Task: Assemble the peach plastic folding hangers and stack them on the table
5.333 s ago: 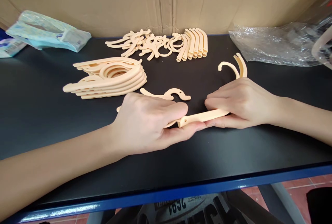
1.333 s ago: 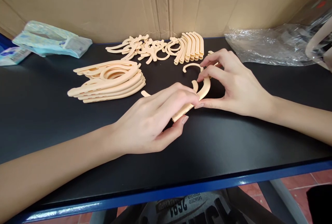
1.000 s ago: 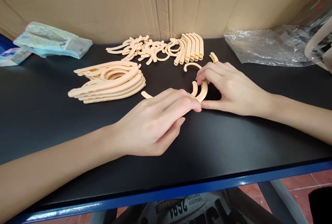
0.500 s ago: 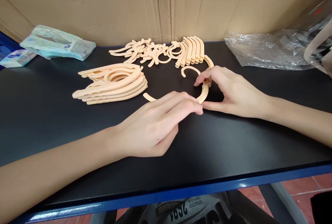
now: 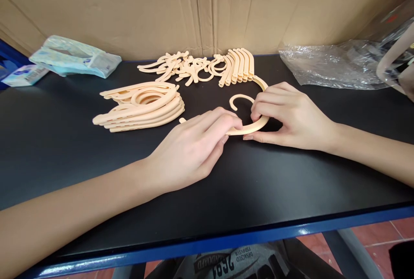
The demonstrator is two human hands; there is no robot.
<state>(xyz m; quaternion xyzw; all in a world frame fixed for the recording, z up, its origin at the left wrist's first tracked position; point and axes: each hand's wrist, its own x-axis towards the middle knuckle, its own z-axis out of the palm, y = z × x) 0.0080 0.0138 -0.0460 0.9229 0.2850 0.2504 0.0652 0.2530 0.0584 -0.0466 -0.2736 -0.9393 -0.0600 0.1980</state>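
Between both hands lies a cream plastic hanger [image 5: 247, 130] with a curled hook that points left. My left hand [image 5: 197, 147] is closed on its near arm, and one arm tip pokes out past the knuckles. My right hand [image 5: 287, 117] is closed around the middle, thumb below and fingers over the top; the joint there is hidden. The other arm curves away behind the right fingers. Left of the hands sits a stack of folded cream hangers [image 5: 142, 108]. Farther back are a heap of loose hook pieces [image 5: 181, 67] and a row of curved arm pieces [image 5: 237, 67].
A blue-and-white tissue pack [image 5: 76, 57] lies at the back left, beside a smaller pack [image 5: 26, 75]. Crumpled clear plastic [image 5: 336, 65] covers the back right. Cardboard [image 5: 129, 11] stands behind the black table [image 5: 284, 192], which has a blue front edge [image 5: 226, 244].
My left hand has slid left along the hanger's arm, baring more of it. My right fingers have closed further over the middle. The hanger has turned slightly.
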